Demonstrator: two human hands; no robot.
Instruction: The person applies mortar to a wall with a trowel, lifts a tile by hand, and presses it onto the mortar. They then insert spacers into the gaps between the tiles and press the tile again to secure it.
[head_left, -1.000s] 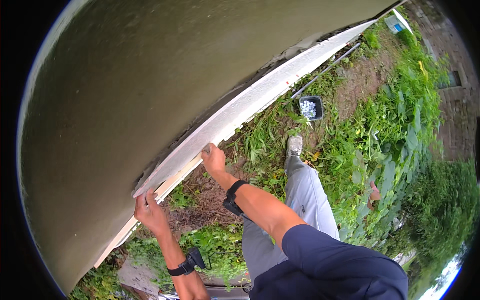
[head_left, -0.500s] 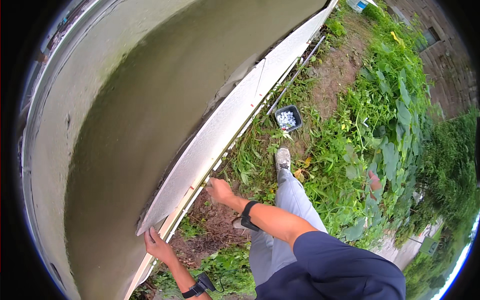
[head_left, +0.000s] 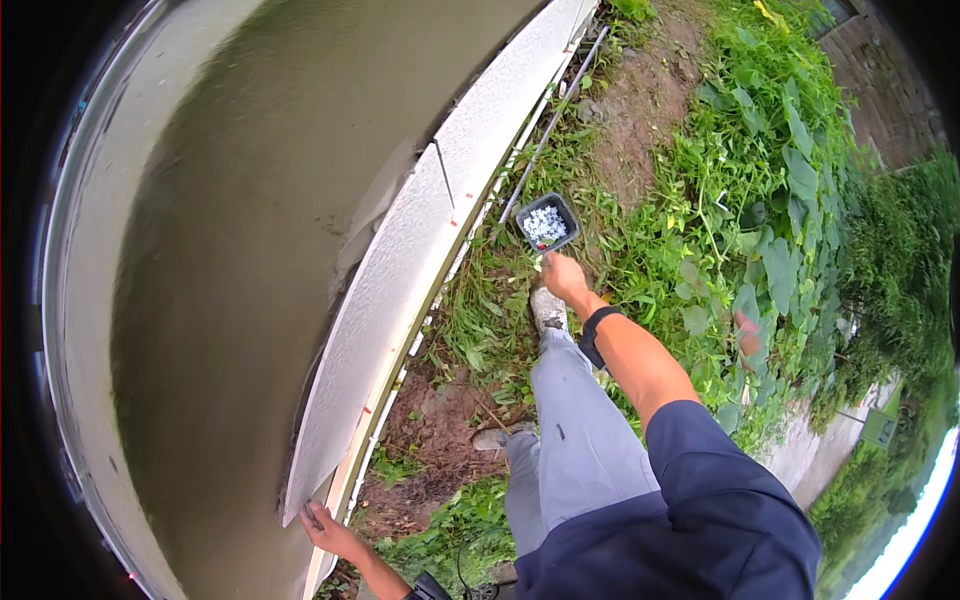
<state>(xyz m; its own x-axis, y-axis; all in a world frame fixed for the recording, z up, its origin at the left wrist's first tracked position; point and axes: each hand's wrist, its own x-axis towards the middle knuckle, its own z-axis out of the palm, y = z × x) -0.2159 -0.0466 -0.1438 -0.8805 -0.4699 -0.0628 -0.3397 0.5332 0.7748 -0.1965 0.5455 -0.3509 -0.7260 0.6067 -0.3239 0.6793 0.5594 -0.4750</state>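
Step in hand: judged as fetching fasteners while the panel was kept in place against the wall.
Left hand [head_left: 325, 528]: at 7 o'clock in the view, fingers pressed flat on the lower end of the white panel [head_left: 400, 290]; open-palmed, steadying and not clasping.
Right hand [head_left: 563, 277]: reached out to 1 o'clock from the body, fingers loosely curled and pointing down at the near rim of the tub [head_left: 547, 224]; nothing seen between the fingers, and whether they touched the rim could not be told.
Tub: small, dark, square, set on the ground among weeds, holding a heap of small pale pieces, probably screws or plugs; too small to tell which.
Panel: long, rough-textured, white, lying along the foot of the grey-green wall [head_left: 220, 250]; a thin dark pin stood out of it near its upper part.
Next move, judged: the right hand would need to dip into the tub and pinch out a piece, while the left kept its pressure so the panel did not slip.
Ground: bare brown soil beside the wall, a thin rod [head_left: 555, 120] lying along it at 12 o'clock.
Surroundings: outdoors; dense green leafy plants [head_left: 760, 200] from 1 to 4 o'clock.
Person: grey trousers [head_left: 580, 440], dark blue sleeve, black wristband on the right wrist.
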